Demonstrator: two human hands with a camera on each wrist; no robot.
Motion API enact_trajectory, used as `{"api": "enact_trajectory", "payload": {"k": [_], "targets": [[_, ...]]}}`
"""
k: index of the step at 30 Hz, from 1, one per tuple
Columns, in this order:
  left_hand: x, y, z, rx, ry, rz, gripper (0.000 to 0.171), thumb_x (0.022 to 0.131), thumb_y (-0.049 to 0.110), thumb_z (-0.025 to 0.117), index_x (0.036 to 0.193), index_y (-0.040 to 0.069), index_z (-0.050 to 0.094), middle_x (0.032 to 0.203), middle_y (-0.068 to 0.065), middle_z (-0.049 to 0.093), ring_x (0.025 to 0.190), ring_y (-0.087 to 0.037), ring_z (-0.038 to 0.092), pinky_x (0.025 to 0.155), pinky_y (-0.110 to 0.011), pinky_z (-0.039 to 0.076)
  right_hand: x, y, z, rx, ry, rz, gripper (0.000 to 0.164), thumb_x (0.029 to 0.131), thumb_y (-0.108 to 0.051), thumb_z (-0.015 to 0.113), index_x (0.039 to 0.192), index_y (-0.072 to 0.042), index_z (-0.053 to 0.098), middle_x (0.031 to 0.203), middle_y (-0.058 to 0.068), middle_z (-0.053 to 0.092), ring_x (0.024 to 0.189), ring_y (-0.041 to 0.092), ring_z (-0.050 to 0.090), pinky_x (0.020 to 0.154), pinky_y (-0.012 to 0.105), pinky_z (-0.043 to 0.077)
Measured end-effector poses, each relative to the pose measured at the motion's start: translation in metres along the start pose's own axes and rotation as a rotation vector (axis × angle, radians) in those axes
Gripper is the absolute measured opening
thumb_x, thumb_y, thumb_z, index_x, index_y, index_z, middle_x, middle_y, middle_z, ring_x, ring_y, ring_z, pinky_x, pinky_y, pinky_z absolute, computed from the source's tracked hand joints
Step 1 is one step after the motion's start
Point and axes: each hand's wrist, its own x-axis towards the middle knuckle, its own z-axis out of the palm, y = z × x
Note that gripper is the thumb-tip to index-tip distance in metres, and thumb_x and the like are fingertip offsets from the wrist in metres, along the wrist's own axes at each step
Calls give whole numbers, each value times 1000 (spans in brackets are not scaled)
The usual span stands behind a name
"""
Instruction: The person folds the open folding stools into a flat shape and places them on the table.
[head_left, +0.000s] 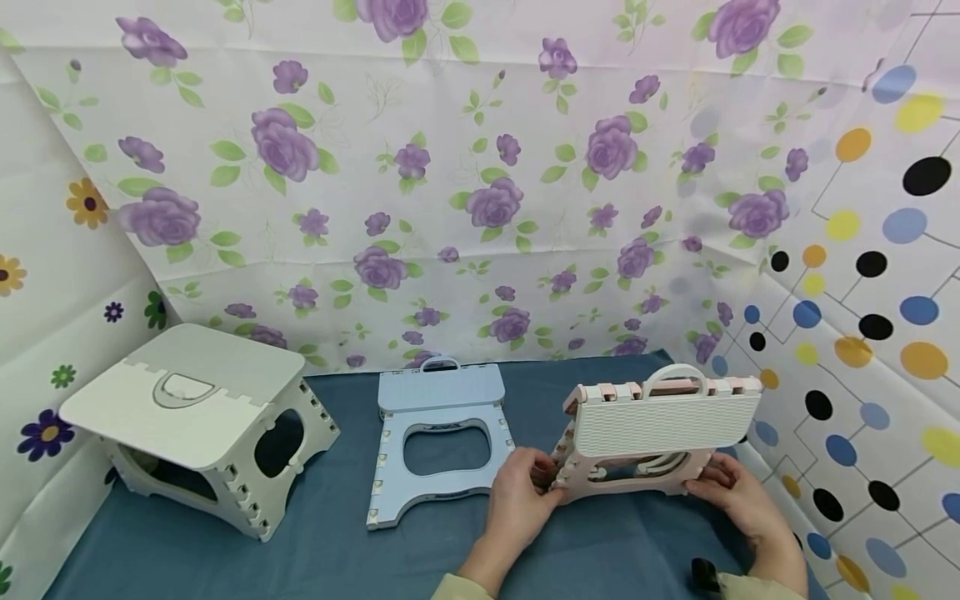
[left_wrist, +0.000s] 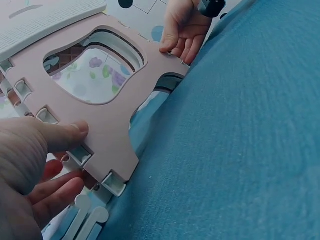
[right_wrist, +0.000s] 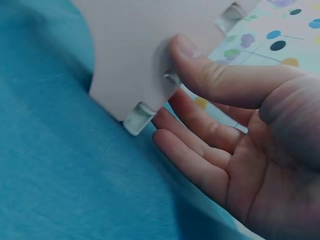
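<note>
Pink-and-white folding stool point(head_left: 667, 425) is at the right of the blue cloth point(head_left: 360, 571), feet down on it, partly folded: white ribbed panel hangs over the pink leg frame, carry handle point(head_left: 703, 377) up top. Left hand point(head_left: 516, 497) has its grip pinched on the frame's left edge, thumb on the front face, fingers behind. Right hand point(head_left: 738, 493) has its grip pinched low on the right edge, thumb in front too. Blue folding stool point(head_left: 442, 398) lies collapsed just beside the left hand, handle at the far end. Off-white stool point(head_left: 213, 425) stands unfolded at far left, well apart from both hands.
</note>
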Motion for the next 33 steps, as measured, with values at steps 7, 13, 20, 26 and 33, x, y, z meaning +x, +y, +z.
{"api": "enact_trajectory", "payload": {"k": [7, 13, 20, 26, 33], "targets": [[4, 4, 0, 88, 35, -27, 61, 80, 21, 98, 134, 15, 69, 116, 2, 64, 100, -19, 67, 73, -30, 56, -1, -11, -1, -91, -34, -30, 92, 97, -27, 84, 165, 3, 31, 157, 32, 48, 136, 45, 56, 104, 51, 55], [3, 0, -1, 104, -11, 3, 61, 84, 24, 95, 140, 15, 72, 131, -1, 72, 118, -21, 69, 95, -43, 59, 2, -8, 3, -104, -30, -34, 80, 95, -22, 85, 157, 8, 43, 143, 28, 62, 120, 34, 66, 98, 49, 57], [2, -1, -3, 97, -49, 35, 56, 87, 21, 93, 139, 16, 73, 126, -2, 75, 113, -19, 71, 92, -39, 59, 3, -5, 7, -100, -15, -24, 78, 95, -21, 85, 156, 7, 45, 140, 25, 64, 117, 30, 67, 93, 42, 58], [3, -3, -3, 62, -49, 57, 46, 86, 18, 93, 129, 17, 78, 117, 2, 76, 103, -12, 71, 85, -32, 59, 3, -8, 9, -125, 3, -21, 79, 94, -27, 86, 155, 6, 47, 135, 22, 66, 110, 26, 67, 86, 35, 57], [3, -3, -2, 34, -52, 51, 35, 85, 14, 93, 118, 16, 82, 106, 4, 75, 93, -8, 71, 77, -26, 58, 5, -5, 10, -154, 15, -18, 81, 96, -30, 84, 157, 6, 45, 141, 26, 63, 117, 30, 65, 89, 33, 57]]}}
